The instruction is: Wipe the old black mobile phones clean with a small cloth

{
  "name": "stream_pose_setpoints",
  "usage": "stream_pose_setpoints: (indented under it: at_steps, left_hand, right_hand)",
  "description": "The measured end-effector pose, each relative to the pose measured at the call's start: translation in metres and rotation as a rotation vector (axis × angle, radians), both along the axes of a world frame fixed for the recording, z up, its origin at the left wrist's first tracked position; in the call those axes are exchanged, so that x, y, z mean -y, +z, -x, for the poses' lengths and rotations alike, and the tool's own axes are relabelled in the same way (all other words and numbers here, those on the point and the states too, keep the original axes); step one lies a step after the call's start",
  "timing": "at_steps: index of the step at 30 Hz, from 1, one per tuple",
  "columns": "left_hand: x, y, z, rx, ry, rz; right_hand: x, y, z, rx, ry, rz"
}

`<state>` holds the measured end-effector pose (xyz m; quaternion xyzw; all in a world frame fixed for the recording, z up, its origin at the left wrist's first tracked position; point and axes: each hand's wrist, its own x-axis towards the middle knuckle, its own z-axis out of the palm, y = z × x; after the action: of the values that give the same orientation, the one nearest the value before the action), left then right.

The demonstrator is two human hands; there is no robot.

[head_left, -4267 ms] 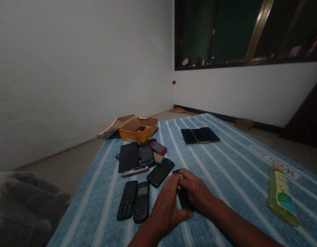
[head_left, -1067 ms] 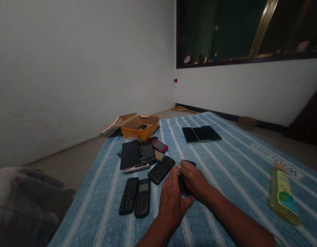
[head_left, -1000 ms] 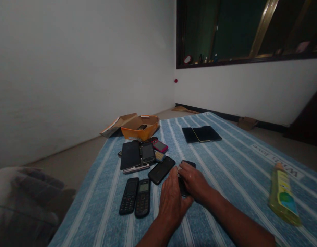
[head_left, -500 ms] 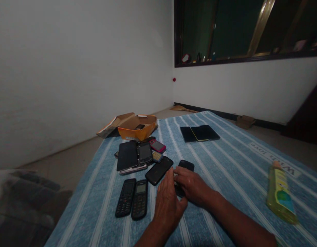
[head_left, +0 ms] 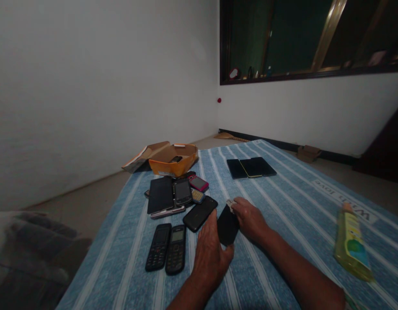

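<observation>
My left hand (head_left: 211, 247) holds a black phone (head_left: 227, 227) by its left and lower edges, fingers along one side and thumb at the near end. At the phone's far right corner, my right hand (head_left: 250, 217) pinches a small crumpled whitish cloth or tissue (head_left: 230, 204). Just left of the held phone lies another black phone (head_left: 199, 214). Two black keypad phones, one (head_left: 158, 247) beside the other (head_left: 176, 249), lie side by side left of my left hand.
Several phones, including a dark flat one (head_left: 160, 194) and a pink one (head_left: 199, 183), are piled before an open orange box (head_left: 171, 167). Three dark flat devices (head_left: 250, 167) lie farther back. A bottle of yellow liquid (head_left: 353, 245) lies at right on the striped cloth (head_left: 292, 241).
My right hand has shifted up and right, uncovering the phone's surface and the crumpled cloth or tissue. The phone now appears turned differently in my left hand, which stays nearly in place.
</observation>
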<state>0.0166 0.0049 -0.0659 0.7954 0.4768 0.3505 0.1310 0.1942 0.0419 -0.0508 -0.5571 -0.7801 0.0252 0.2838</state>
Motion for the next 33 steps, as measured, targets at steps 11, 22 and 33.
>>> stream_pose_setpoints:
  at_steps: [11,22,33]
  left_hand:
    - [-0.003,-0.006,0.002,0.028,0.008,-0.049]
    - [-0.004,-0.006,0.002,0.029,0.001,-0.028]
    - [-0.004,-0.007,0.002,0.039,0.003,-0.021]
  right_hand:
    - [0.023,0.004,0.03,-0.102,0.428,-0.083]
    - [0.002,0.008,0.016,-0.057,0.183,-0.032]
    - [0.015,0.002,0.011,-0.023,0.075,-0.066]
